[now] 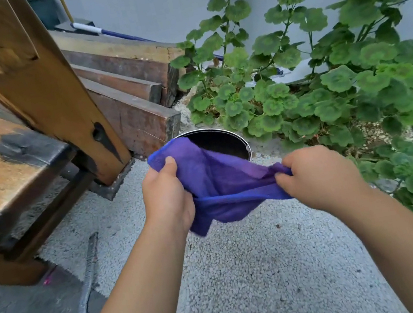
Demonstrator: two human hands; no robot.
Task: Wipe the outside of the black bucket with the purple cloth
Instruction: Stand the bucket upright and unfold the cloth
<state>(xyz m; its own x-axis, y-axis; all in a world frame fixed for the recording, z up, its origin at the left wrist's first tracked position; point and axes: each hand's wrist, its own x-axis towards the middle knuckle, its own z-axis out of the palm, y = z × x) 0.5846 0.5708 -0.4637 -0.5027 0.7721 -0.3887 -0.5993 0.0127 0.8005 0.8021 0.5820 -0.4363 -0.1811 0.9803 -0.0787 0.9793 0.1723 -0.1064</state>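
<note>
The purple cloth is stretched between both hands above the gravel. My left hand grips its left edge, thumb on top. My right hand pinches its right end. Behind the cloth stands the black bucket on the ground, seen from above; only its open mouth and pale rim show, and the cloth hides its near side and outer wall. The cloth hangs in front of the bucket; I cannot tell whether they touch.
A wooden bench and its thick leg fill the left side. Stacked timber beams lie behind the bucket. A leafy green plant crowds the right. A dark metal bar lies on the gravel ground.
</note>
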